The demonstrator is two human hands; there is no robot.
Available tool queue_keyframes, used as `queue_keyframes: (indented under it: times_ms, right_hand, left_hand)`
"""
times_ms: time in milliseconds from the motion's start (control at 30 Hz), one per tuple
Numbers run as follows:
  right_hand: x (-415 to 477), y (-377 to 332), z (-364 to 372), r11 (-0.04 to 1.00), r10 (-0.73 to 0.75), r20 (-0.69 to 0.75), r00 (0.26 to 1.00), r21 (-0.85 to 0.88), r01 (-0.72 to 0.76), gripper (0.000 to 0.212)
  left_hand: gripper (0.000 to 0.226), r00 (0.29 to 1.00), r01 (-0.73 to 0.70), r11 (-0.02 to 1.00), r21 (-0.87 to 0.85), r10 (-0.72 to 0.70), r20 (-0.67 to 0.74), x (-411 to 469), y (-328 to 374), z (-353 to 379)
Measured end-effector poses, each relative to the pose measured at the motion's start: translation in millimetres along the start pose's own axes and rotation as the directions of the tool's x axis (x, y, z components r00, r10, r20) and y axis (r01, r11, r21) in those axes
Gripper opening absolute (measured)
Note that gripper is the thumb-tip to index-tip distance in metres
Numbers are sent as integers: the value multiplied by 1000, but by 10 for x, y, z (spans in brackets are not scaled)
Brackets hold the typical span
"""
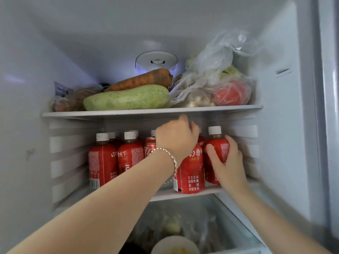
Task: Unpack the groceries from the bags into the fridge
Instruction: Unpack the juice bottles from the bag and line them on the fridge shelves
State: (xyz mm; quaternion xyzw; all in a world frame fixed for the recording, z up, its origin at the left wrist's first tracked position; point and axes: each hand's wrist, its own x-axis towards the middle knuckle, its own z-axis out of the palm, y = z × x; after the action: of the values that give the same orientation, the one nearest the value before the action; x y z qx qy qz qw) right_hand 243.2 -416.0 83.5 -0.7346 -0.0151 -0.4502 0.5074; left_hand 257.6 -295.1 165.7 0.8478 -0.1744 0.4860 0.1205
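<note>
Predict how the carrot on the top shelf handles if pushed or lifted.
Probably stiff: the carrot keeps a straight, thick shape. Likely to roll or slide, since it is round and seems propped against the curved green squash. Its rough, dull skin looks unlikely to slip.

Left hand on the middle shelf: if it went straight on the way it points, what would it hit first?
Probably the red bottle just behind the front bottle whose top the left hand covers; beyond that, the back wall. Depth is unclear.

We lose the cap of the bottle (191, 169) behind our left hand (177, 138), drawer (238, 222) contents below it blurred, white bowl (175, 244) cut by the bottom edge
</note>
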Motion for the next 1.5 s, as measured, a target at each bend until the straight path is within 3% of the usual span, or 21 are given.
queue_keyframes:
  times_ms: [100, 167, 233, 300, 467, 600, 733, 833, 967, 1067, 1133, 1233, 1333, 1433, 1500]
  right_hand:
    - [-169, -123, 75, 961, -70, 97, 993, -262, 94, 108]
    - [-173, -147, 123, 897, -27, 158, 987, -432, 94, 113]
    - [-105, -136, 184, 847, 36, 186, 982, -527, 68, 114]
    - [-33, -122, 273, 827, 102, 195, 976, -561, 26, 115]
    - [119, -134, 565, 773, 211, 220, 952, -634, -24, 114]
    - [116, -143, 656, 677, 198, 185, 963, -736, 2, 97]
    - [94, -110, 615, 691, 134, 167, 977, -722, 29, 84]
    - [94, -103, 643, 655, 151, 171, 974, -755, 31, 85]
    - [80, -143, 591, 632, 200, 227, 953, -773, 51, 85]
    - [-39, -262, 495, 550, 237, 280, 930, -828, 109, 83]
    - [-197, -418, 408, 546, 174, 341, 924, -814, 198, 65]
    - [-470, -649, 210, 685, -39, 577, 816, -578, 442, 27]
    - [-775, -859, -16, 739, -138, 757, 639, -351, 575, 24]
    - [-1074, -960, -181, 780, -194, 849, 492, -171, 602, 24]
    - [-1285, -986, -259, 757, -203, 910, 363, -89, 647, 22]
  left_hand:
    - [64, 992, -130, 991, -39, 129, -8, -159, -130, 138]
    - [55, 970, -243, 970, -10, 243, -2, -170, -335, 198]
    - [45, 950, -309, 936, 169, 311, 19, -189, -601, 216]
    - [48, 967, -253, 934, 252, 249, 46, -286, -851, 276]
    - [65, 968, -75, 985, 154, 35, 247, -532, -998, 325]
    - [69, 978, -68, 989, 131, 41, 204, -564, -1008, 345]
    - [59, 984, -56, 984, 170, 25, 175, -560, -983, 336]
    - [60, 982, -82, 987, 137, 57, 179, -575, -982, 314]
    - [61, 966, -97, 984, 152, 56, 252, -598, -982, 234]
    - [66, 912, -168, 967, 192, 78, 403, -570, -987, 31]
    - [59, 868, -139, 971, 197, 24, 496, -589, -952, -211]
    - [27, 896, -170, 942, 290, 26, 443, -760, -847, -572]
    - [23, 899, -106, 895, 434, -101, 427, -1118, -678, -939]
    - [27, 822, 79, 836, 542, -363, 440, -1591, -529, -1193]
    - [28, 724, 212, 783, 585, -528, 444, -1952, -477, -1346]
